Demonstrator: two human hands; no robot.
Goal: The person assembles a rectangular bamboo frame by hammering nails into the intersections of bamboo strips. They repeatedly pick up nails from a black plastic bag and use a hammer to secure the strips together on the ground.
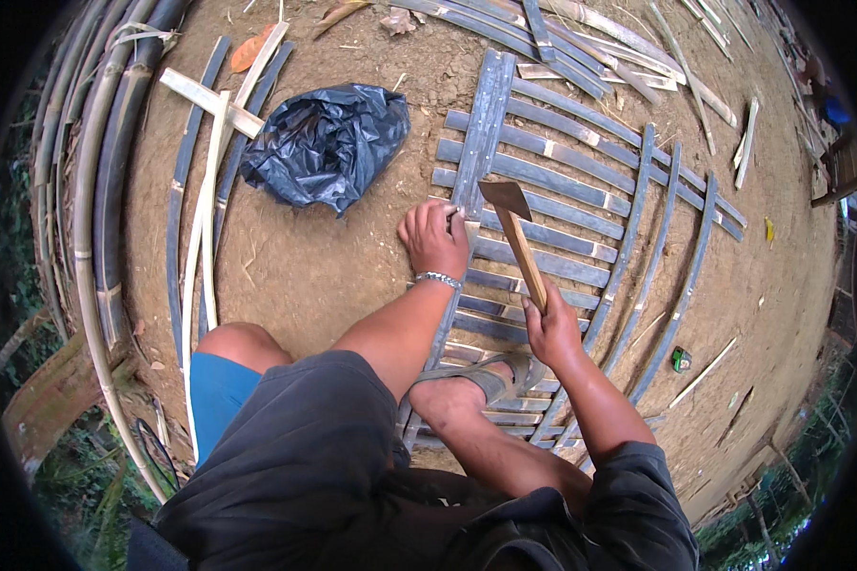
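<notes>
My right hand (pixel 553 328) is wrapped round the wooden handle of a small hatchet (pixel 522 249). The hatchet's dark, flat head is raised above the slatted panel, just right of my left hand. My left hand (pixel 435 240), with a chain bracelet at the wrist, rests at the edge of a lengthwise split-bamboo strip (pixel 478 143). Its fingers are curled, and thumb and forefinger pinch together near the strip; what they hold is too small to tell. Crosswise bamboo slats (pixel 569 162) run under the strip, forming a panel on the ground. My sandalled foot (pixel 490 383) stands on the panel's near part.
A crumpled black plastic bag (pixel 328 143) lies left of the panel. Beside it are loose bamboo strips (pixel 189 190), and further left long dark poles (pixel 129 171). Loose strips lie right of the panel, near a small green-and-black object (pixel 681 359). More split pieces (pixel 628 71) are scattered at the far side.
</notes>
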